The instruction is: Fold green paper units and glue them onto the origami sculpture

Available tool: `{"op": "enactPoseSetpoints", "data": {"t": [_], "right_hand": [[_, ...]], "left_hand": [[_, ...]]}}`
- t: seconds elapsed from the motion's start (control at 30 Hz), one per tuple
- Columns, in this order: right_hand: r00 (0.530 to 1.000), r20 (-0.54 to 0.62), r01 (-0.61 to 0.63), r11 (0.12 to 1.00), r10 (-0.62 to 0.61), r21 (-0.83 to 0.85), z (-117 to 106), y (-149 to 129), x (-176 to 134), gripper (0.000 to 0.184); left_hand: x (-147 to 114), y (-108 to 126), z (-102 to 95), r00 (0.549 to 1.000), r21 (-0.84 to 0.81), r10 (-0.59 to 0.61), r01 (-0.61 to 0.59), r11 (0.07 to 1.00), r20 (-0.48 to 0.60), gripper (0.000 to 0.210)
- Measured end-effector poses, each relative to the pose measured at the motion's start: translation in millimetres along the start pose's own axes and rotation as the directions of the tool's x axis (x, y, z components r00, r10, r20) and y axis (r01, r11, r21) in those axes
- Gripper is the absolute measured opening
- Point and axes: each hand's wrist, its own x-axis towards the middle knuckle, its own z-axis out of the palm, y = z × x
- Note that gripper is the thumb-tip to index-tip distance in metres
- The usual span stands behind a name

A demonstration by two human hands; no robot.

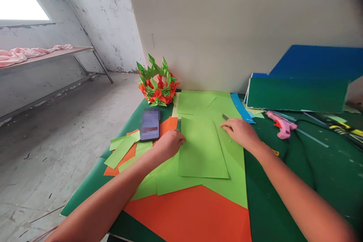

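My left hand (171, 143) is closed in a pinch at the left edge of a rectangular green paper sheet (201, 155). That sheet lies over larger green paper (235, 174) spread on the table. Just right of the sheet's upper corner, my right hand (239, 130) is closed on a small dark grey blade (225, 117) that sticks out past its fingertips. The rest of the blade is hidden in the fingers. Cut green strips (121, 153) lie in a loose pile left of my left hand, over pieces of orange paper. A large orange sheet (195, 215) lies nearest me.
A phone (149, 124) lies left of the sheets, below a green and orange folded-paper piece (159, 83). At right are a pink glue gun (281, 124) with a black cord and a leaning green board (296, 94). A pale panel (227, 38) stands behind the table.
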Motion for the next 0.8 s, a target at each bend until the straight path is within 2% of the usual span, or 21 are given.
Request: {"op": "enactPoseSetpoints", "data": {"t": [0.1,0.17,0.27,0.37,0.43,0.5,0.53,0.57,0.6,0.63,0.67,0.7,0.73,0.77,0.8], "right_hand": [[0.994,0.057,0.090,0.993,-0.095,0.082,-3,8,-35,0.031],[0.994,0.025,0.099,0.986,-0.104,0.133,-2,10,-50,0.030],[0.995,-0.026,0.101,0.983,-0.098,0.151,1,8,-57,0.028],[0.995,-0.022,0.102,0.983,-0.100,0.151,-1,7,-54,0.026],[0.997,0.020,0.070,0.979,-0.075,0.194,-9,8,-54,0.025],[0.985,0.156,0.018,0.947,-0.072,0.320,-24,10,-61,0.022],[0.956,0.272,-0.015,0.906,-0.111,0.422,-33,12,-66,0.020],[0.885,0.418,-0.061,0.840,-0.203,0.538,-42,14,-71,0.018],[0.757,0.567,-0.145,0.763,-0.324,0.630,-50,16,-75,0.017],[0.636,0.658,-0.251,0.698,-0.403,0.671,-56,20,-79,0.018],[0.604,0.681,-0.326,0.652,-0.413,0.685,-59,24,-80,0.022],[0.681,0.643,-0.343,0.623,-0.350,0.703,-59,28,-80,0.027],[0.811,0.542,-0.311,0.623,-0.220,0.718,-56,34,-78,0.031],[0.922,0.386,-0.267,0.652,-0.042,0.709,-51,40,-75,0.036],[0.965,0.230,-0.250,0.705,0.126,0.663,-44,46,-72,0.040]], "left_hand": [[-2,1,-3.3,1.000,0.002,0.021,-0.021,1.000,0.018,0.036],[-3,3,-5.9,0.999,0.022,0.035,-0.035,0.999,0.026,0.037],[-4,4,-10.0,0.999,0.055,0.051,-0.051,0.997,0.010,0.034],[-4,4,-15.0,0.997,0.085,0.075,-0.073,0.994,-0.023,0.028],[-3,4,-18.9,0.994,0.118,0.097,-0.090,0.989,-0.056,0.021],[-4,3,-23.1,0.986,0.162,0.135,-0.119,0.980,-0.095,0.016],[-4,3,-25.2,0.981,0.181,0.163,-0.142,0.973,-0.109,0.014],[-4,3,-27.1,0.974,0.193,0.197,-0.172,0.966,-0.115,0.013],[-5,4,-28.8,0.967,0.196,0.231,-0.207,0.959,-0.111,0.013],[-5,5,-30.2,0.961,0.192,0.259,-0.238,0.952,-0.096,0.013],[-6,6,-31.3,0.958,0.185,0.278,-0.261,0.948,-0.071,0.014],[-7,7,-32.1,0.958,0.181,0.283,-0.272,0.945,-0.040,0.015],[-7,8,-32.6,0.961,0.184,0.277,-0.270,0.945,-0.009,0.017],[-8,9,-32.8,0.965,0.194,0.261,-0.258,0.946,0.014,0.019],[-8,10,-32.8,0.970,0.209,0.243,-0.243,0.947,0.025,0.021]]}}
